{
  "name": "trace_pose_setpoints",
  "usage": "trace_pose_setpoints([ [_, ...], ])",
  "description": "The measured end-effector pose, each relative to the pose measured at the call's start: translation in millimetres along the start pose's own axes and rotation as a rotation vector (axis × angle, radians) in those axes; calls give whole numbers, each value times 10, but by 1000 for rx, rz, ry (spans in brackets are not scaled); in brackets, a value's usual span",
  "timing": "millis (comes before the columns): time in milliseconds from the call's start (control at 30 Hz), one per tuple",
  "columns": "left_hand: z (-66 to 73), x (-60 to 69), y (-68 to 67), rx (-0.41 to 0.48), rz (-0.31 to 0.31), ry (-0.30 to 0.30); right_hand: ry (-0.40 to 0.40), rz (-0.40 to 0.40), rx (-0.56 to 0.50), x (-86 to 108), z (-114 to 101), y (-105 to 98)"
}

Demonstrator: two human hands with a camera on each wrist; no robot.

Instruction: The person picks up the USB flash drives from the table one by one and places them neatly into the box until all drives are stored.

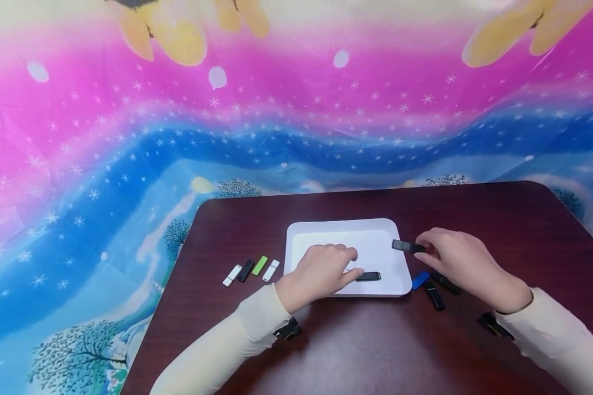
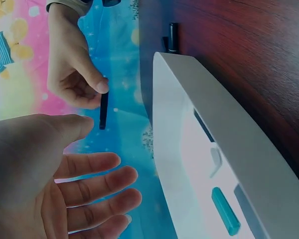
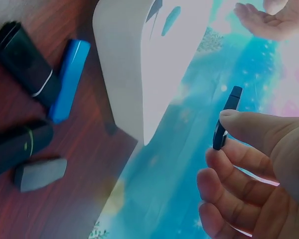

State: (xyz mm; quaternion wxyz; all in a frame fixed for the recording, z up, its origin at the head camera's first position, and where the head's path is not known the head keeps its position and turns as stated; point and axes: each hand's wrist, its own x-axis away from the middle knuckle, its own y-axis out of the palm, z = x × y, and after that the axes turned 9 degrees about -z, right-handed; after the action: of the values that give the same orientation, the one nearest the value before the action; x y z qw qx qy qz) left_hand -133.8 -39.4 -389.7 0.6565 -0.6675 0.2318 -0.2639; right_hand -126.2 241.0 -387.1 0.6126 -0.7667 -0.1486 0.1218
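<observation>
My right hand (image 1: 462,266) pinches a dark USB flash drive (image 1: 406,247) between thumb and fingers, over the right rim of a white tray (image 1: 343,226). The right wrist view shows the drive (image 3: 226,117) tilted in that grip. My left hand (image 1: 323,271) hovers over the tray with fingers spread and relaxed, holding nothing. By its thumb a black flash drive (image 1: 370,276) lies in the tray. A teal drive (image 2: 225,211) and other pieces also lie inside in the left wrist view; the left hand hides that area from the head view.
Left of the tray lie two white drives (image 1: 232,275), a black drive (image 1: 246,270) and a green drive (image 1: 259,265). Right of it are a blue drive (image 1: 420,281) and black drives (image 1: 434,295). The dark wooden table (image 1: 365,345) meets a patterned cloth (image 1: 296,109) behind.
</observation>
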Motion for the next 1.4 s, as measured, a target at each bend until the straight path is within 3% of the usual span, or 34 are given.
trace_pose_setpoints([
  [267, -115, 7, 137, 5, 16, -29, -24, -32, -2, -123, -130, 99],
  [567, -226, 34, 192, 18, 14, -58, -48, -86, 34, -317, -289, 210],
  [833, -260, 27, 253, 20, -25, -70, -58, -141, 65, -468, -392, 386],
  [1167, -368, 5, 355, 15, -62, -94, -52, -155, 159, -590, -425, 539],
  [1400, -351, -5, 358, 22, -67, -87, -70, -169, 199, -634, -446, 622],
])
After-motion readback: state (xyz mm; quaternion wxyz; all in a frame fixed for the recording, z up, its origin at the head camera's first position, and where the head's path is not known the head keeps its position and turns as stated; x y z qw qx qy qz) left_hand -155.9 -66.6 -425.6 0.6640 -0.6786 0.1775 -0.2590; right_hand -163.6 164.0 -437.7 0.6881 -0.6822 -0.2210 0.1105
